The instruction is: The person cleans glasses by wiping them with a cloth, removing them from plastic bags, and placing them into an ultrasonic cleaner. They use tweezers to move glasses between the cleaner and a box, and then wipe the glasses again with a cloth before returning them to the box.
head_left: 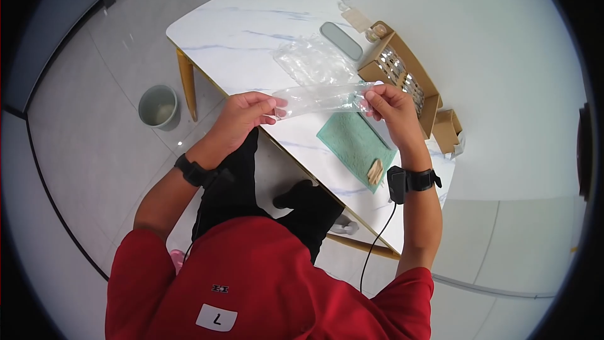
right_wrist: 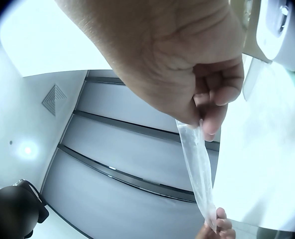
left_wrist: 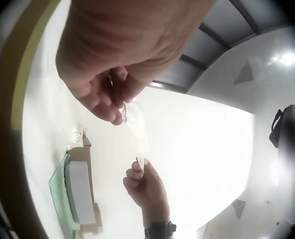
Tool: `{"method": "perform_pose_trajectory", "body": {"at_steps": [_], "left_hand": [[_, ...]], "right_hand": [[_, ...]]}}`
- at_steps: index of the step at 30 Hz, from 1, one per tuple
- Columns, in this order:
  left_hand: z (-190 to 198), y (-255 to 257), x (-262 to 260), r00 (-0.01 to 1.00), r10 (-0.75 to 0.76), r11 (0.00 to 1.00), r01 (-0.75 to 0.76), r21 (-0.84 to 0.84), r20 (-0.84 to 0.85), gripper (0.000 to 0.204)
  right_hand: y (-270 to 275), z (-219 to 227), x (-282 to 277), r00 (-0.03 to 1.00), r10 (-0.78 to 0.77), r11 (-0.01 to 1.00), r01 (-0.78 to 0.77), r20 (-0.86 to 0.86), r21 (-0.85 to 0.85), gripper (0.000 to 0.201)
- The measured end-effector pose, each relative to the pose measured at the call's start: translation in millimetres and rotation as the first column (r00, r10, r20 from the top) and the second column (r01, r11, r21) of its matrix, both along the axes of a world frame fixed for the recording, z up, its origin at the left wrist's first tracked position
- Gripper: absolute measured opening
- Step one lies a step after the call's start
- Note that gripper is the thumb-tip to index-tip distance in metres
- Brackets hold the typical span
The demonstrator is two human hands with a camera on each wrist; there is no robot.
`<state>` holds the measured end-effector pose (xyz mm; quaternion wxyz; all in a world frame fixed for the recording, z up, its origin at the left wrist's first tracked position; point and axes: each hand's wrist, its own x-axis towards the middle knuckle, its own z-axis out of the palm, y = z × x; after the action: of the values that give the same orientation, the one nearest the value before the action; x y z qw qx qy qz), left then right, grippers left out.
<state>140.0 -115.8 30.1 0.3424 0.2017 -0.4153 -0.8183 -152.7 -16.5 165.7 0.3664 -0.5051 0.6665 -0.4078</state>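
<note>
A long, narrow clear plastic bag [head_left: 322, 98] is stretched between my two hands, above the near part of the table. My left hand [head_left: 242, 116] pinches one end of it between thumb and fingers. At the other end, my right hand [head_left: 397, 110] pinches a corner. Seen from the right wrist, the bag [right_wrist: 197, 159] hangs thin and edge-on between the fingertips of both hands. Nothing shows inside it. Beyond it on the table lies a pile of clear plastic bags [head_left: 311, 60].
A cardboard box [head_left: 431, 91] with shiny packed items stands by the wall, a smaller carton [head_left: 447, 132] beside it. Near it lie a grey oval piece [head_left: 341, 41] and a green mat [head_left: 346, 141] bearing light wooden pieces [head_left: 375, 172]. A bin [head_left: 159, 107] stands on the floor.
</note>
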Motion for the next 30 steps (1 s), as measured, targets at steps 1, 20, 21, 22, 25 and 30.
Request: {"method": "perform_pose_trajectory", "body": {"at_steps": [1, 20, 21, 22, 25, 30], "left_hand": [[0, 0, 1, 1.000, 0.018, 1.000, -0.017, -0.017, 0.020, 0.023], [-61, 34, 41, 0.954, 0.004, 0.996, 0.023, -0.087, 0.299, 0.023], [-71, 38, 47, 0.948, 0.005, 0.998, 0.018, -0.067, 0.319, 0.022], [-79, 41, 53, 0.939, 0.001, 0.998, 0.020, -0.058, 0.344, 0.021], [-99, 45, 67, 0.911, -0.023, 0.998, 0.045, -0.045, 0.411, 0.020], [-105, 46, 71, 0.877, -0.096, 0.991, 0.128, -0.036, 0.471, 0.020]], "right_hand": [[0, -1, 0, 1.000, -0.004, 1.000, 0.004, 0.001, 0.004, 0.016], [-85, -44, -27, 0.917, -0.336, 0.940, 0.342, 0.212, 0.012, 0.016], [-85, -54, -31, 0.917, -0.342, 0.939, 0.343, 0.206, 0.033, 0.016], [-85, -60, -32, 0.915, -0.349, 0.937, 0.345, 0.201, 0.055, 0.016], [-76, -67, -34, 0.926, -0.339, 0.939, 0.324, 0.164, 0.116, 0.025], [-52, -47, -15, 0.953, -0.302, 0.944, 0.301, -0.013, 0.138, 0.045]]}}
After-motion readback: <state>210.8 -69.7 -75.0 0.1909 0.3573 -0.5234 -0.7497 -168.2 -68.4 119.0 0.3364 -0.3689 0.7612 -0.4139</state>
